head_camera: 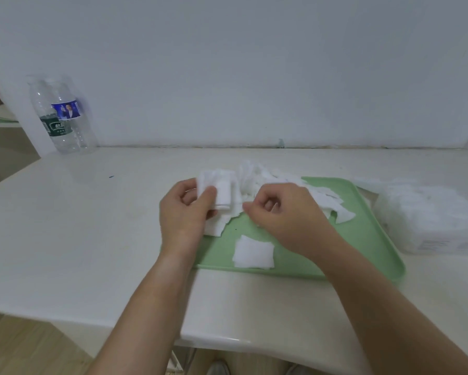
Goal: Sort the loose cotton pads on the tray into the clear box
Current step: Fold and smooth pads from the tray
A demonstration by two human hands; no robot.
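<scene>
Your left hand (pixel 185 212), at mid-frame, curls thumb and fingers round a stack of pads (pixel 223 194). Your right hand (pixel 284 215), just right of it, has its fingers curled inward. Whether it pinches anything is unclear. Both bare forearms rise from the bottom edge.

Plain home room, white counter (pixel 92 239), bare wall (pixel 254 63), wood floor (pixel 24 347), water bottles (pixel 62 115)

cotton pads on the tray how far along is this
Done: the clear plastic box already holds white pads. In hand: the left hand grips a small stack; the right hand is at the loose white heap. Left: that heap and one square pad on the green tray.
</scene>
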